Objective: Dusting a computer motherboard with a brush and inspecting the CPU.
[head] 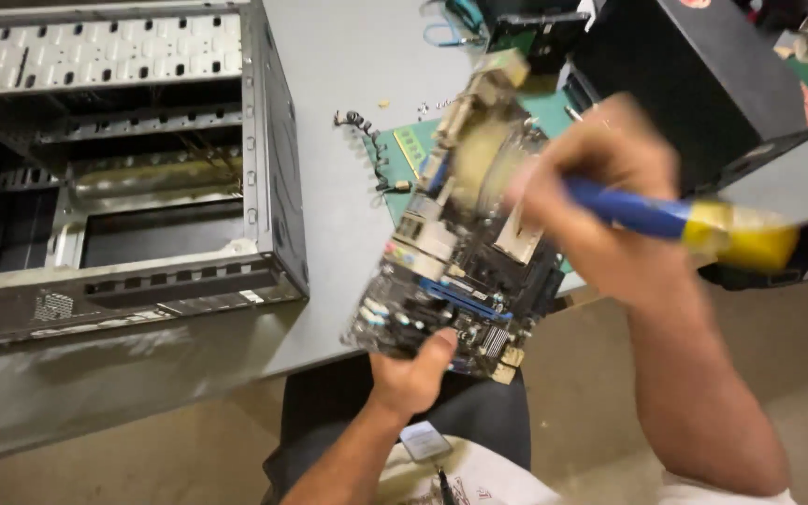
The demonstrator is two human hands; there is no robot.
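You see a dusty bare-metal computer case (133, 178); beside it, a matt grey table (348, 56) and a glossy plastic-handled brush (675, 220).

Even, fairly bright overhead light leaves only soft shadows inside the open computer case (123, 159), while motion blur smears the right hand (600, 201), its blue-and-yellow tool (694, 223) and the motherboard's (460, 271) upper end.

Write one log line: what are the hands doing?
left hand: holds circuit board | right hand: brush on board, blurred | computer case: beside
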